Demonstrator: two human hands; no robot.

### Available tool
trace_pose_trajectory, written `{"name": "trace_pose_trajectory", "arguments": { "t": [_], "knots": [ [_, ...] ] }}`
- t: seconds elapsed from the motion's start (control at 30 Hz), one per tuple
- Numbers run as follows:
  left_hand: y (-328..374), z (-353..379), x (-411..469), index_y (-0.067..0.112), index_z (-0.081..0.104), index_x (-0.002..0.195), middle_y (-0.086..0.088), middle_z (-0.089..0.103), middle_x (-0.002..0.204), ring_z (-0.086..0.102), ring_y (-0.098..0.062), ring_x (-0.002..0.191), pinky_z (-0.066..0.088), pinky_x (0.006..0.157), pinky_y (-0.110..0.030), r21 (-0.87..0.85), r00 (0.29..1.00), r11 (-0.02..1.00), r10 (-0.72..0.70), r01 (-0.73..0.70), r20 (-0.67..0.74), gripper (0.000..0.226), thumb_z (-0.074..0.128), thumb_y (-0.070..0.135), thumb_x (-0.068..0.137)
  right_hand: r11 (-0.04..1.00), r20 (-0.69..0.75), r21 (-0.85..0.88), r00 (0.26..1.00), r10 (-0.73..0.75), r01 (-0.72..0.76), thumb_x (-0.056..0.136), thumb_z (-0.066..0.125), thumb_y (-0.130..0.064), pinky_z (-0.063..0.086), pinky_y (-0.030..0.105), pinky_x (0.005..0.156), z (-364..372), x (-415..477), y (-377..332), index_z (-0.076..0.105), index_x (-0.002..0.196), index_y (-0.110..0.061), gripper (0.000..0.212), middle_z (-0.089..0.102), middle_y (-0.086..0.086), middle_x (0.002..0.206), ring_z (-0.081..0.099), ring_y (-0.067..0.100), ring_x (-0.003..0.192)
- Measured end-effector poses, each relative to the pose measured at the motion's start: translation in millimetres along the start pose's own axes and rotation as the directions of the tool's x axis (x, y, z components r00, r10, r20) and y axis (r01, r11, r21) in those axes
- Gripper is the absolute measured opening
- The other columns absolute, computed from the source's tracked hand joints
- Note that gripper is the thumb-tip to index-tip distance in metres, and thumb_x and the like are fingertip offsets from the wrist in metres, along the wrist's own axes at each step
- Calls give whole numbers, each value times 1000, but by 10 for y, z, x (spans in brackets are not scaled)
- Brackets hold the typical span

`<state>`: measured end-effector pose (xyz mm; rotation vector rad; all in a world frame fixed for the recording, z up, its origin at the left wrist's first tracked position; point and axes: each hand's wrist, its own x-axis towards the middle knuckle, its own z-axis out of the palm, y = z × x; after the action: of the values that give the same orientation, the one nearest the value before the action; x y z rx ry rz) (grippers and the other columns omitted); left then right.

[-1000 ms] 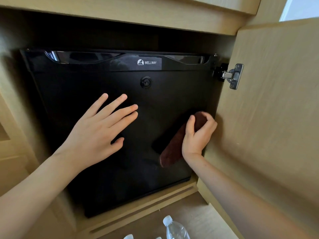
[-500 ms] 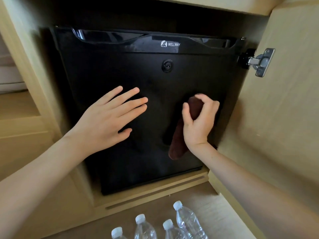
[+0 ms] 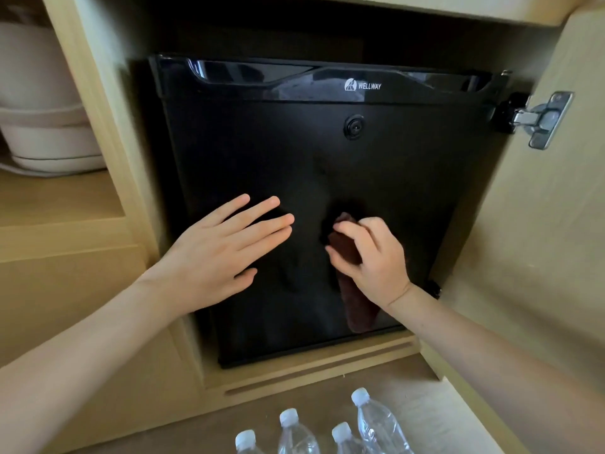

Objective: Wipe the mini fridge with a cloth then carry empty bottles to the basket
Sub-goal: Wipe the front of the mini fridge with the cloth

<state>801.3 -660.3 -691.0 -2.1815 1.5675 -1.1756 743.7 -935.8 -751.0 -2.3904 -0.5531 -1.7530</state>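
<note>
A black mini fridge (image 3: 376, 165) with a WELLWAY logo sits inside a light wooden cabinet, its door closed. My left hand (image 3: 222, 253) lies flat with straight fingers on the lower left of the fridge door. My right hand (image 3: 373, 257) grips a dark brown cloth (image 3: 355, 303) and holds it against the door just right of centre; the cloth's tail hangs below my wrist. Several clear plastic bottles with white caps (image 3: 376, 421) stand on the floor in front of the cabinet, cut off by the bottom edge.
The cabinet door (image 3: 550, 224) stands open on the right, hung on a metal hinge (image 3: 540, 121). To the left an open shelf holds a white appliance (image 3: 42, 126). A wooden ledge (image 3: 311, 368) runs under the fridge.
My right hand has slid the cloth leftward and up from the door's right edge toward its centre. The view has tilted down, so more bottles show. My left hand stays flat on the door.
</note>
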Motion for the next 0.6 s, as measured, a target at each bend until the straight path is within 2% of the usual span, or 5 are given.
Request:
{"name": "trace_pose_trajectory", "arguments": {
  "t": [0.1,0.27,0.33,0.47,0.6],
  "knots": [
    [17,17,-38,14,35,150,-1,33,158,15,-25,151,9,123,-44,-10,1000,1000,-10,10,6,81,72,29,80,970,-125,74,963,238,-230,86,71,-33,44,18,77,150,136,-181,58,112,-15,34,52,-2,105,55,15,91],
    [38,-36,-15,14,36,150,-2,33,158,15,-25,151,12,122,-46,-21,998,999,-25,26,50,78,70,29,81,999,32,-4,998,-52,52,86,73,-32,53,30,69,168,-152,-197,62,107,-13,30,67,8,89,60,19,81],
    [34,-70,-15,14,36,150,-3,33,158,15,-25,151,12,122,-46,-17,997,1000,-22,23,70,79,71,29,81,996,85,7,992,-88,87,87,72,-33,53,29,69,130,-142,-166,60,108,-14,30,66,7,88,60,20,79],
    [15,-109,-12,14,36,150,-4,33,158,15,-25,150,13,121,-46,-5,996,1000,-6,6,89,81,72,29,80,999,82,13,996,-30,29,88,72,-32,52,30,70,23,47,-129,68,105,-9,29,63,8,90,59,21,82],
    [7,-99,-20,14,35,150,-3,33,158,14,-25,150,11,121,-45,0,997,1000,-2,2,83,81,72,31,79,983,-119,34,976,182,-179,83,75,-31,44,17,75,-92,576,-68,63,107,-12,33,55,4,99,57,18,86]
  ]
}}
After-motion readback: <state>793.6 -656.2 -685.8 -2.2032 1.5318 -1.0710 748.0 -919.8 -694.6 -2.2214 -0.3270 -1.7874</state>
